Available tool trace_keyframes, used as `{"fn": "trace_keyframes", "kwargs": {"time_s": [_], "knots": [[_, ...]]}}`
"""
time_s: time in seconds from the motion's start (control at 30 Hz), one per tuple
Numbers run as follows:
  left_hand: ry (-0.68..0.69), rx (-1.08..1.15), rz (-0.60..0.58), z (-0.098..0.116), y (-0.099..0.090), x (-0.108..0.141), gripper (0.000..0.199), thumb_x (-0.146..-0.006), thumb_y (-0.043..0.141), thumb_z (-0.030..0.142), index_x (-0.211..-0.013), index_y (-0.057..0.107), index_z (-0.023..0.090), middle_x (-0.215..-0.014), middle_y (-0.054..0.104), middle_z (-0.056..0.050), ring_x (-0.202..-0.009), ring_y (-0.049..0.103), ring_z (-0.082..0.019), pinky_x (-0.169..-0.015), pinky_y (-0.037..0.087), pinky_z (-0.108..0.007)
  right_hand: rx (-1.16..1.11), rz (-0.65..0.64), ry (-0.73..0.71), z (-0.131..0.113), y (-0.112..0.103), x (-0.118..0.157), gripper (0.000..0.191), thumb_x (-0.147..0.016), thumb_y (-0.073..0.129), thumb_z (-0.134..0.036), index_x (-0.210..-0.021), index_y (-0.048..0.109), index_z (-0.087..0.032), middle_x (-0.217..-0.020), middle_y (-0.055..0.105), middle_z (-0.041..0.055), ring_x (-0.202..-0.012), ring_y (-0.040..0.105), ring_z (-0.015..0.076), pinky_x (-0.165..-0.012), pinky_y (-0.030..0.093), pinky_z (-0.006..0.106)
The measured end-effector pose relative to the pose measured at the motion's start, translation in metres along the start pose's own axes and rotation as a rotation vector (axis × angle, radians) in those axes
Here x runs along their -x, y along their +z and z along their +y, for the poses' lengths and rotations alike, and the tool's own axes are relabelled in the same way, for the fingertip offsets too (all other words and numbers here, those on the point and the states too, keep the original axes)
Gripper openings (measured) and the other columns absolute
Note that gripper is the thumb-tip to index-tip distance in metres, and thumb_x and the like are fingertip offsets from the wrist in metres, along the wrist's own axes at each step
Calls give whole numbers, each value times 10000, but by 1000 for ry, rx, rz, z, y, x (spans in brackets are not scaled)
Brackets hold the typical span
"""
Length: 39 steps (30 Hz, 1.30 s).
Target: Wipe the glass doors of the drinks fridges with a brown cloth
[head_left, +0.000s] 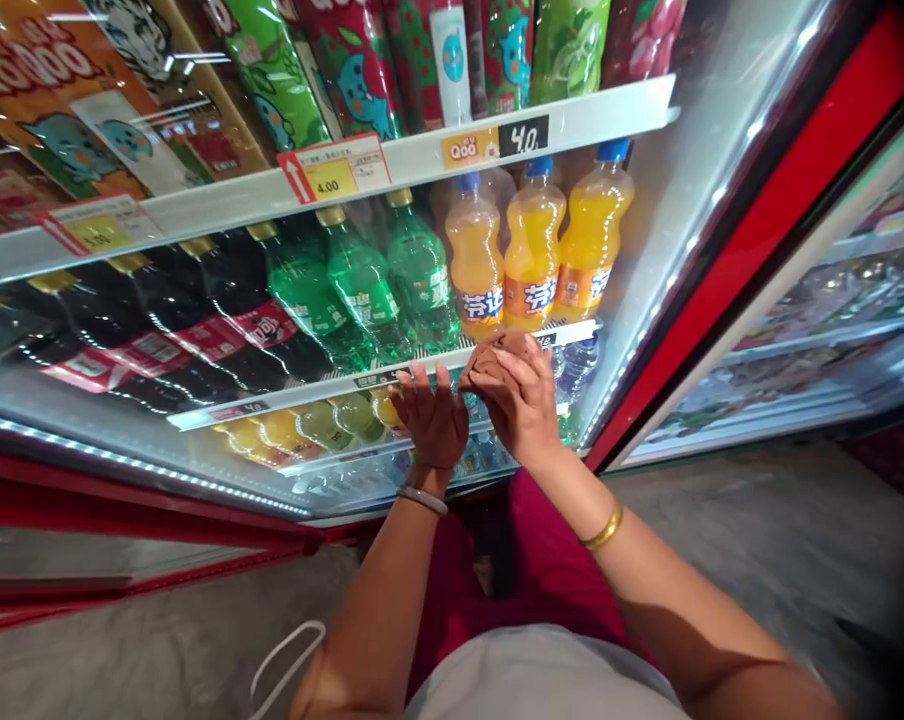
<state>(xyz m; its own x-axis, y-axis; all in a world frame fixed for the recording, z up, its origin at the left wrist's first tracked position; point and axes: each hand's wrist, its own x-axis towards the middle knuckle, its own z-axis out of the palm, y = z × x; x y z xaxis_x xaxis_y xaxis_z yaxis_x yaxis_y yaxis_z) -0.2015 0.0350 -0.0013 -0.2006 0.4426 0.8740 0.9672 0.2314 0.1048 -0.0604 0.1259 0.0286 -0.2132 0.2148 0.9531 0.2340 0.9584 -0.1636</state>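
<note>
My right hand [531, 405] is closed over a crumpled brown cloth [497, 362], which lies against the front edge of the shelf [324, 385] below the orange soda bottles [531, 250]. Just left of it, my left hand [431, 415] holds nothing; its fingers are apart and reach up to the same shelf edge, near a dark price tag [381, 378]. Green soda bottles [358, 290] stand behind my left hand on that shelf. Part of the cloth is hidden under my right fingers.
Dark cola bottles [219, 300] fill the shelf's left side. Above, a shelf rail [414, 155] carries price labels and large drink bottles. Yellow bottles [279, 430] stand lower down. The fridge's red frame [729, 260] borders the right, with another glass-fronted fridge [812, 320] beyond.
</note>
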Motion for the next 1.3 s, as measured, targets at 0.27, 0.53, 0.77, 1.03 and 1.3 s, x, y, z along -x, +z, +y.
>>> {"fn": "trace_keyframes", "kwargs": {"time_s": [0.27, 0.53, 0.77, 1.03, 1.3], "knots": [[59, -12, 57, -1, 1, -2, 630, -1040, 407, 329, -1636, 250, 200, -1733, 54, -109, -1610, -47, -273, -1305, -43, -540, 81, -34, 60, 10, -18, 15, 258, -964, 604, -197, -1182, 652, -326, -1348, 630, 29, -1536, 354, 270, -1262, 313, 643], [41, 23, 50, -5, 4, -3, 646, -1046, 377, 362, -1650, 173, 257, -1739, 8, -85, -1606, -75, -281, -1293, -64, -584, 47, -152, 118, -10, 5, 7, 256, -965, 638, -303, -1209, 686, -364, -1409, 594, 6, -1547, 313, 261, -1294, 264, 611], [-60, 23, -30, -5, 5, 2, 660, -1042, 376, 466, -1600, 340, 116, -1724, 90, -212, -1602, -99, -333, -1264, -53, -654, 120, -115, 105, -6, -7, 5, 245, -974, 627, -303, -1197, 682, -387, -1380, 603, -6, -1538, 340, 258, -1277, 297, 645], [-76, 49, -45, -4, 7, 7, 604, -1043, 377, 447, -1544, 458, 119, -1718, 188, -173, -1604, -101, -301, -1285, -88, -589, 32, -79, 48, -13, 4, -6, 223, -962, 630, -257, -1161, 697, -331, -1388, 585, 39, -1554, 310, 266, -1278, 299, 620], [16, 13, 41, -2, 8, 6, 607, -1017, 453, 331, -1604, 351, 215, -1717, 165, -99, -1606, -26, -266, -1307, -52, -532, 1, -29, 17, 7, -14, 1, 359, -902, 672, -130, -1205, 657, -323, -1351, 626, 25, -1542, 325, 266, -1280, 229, 650]]}}
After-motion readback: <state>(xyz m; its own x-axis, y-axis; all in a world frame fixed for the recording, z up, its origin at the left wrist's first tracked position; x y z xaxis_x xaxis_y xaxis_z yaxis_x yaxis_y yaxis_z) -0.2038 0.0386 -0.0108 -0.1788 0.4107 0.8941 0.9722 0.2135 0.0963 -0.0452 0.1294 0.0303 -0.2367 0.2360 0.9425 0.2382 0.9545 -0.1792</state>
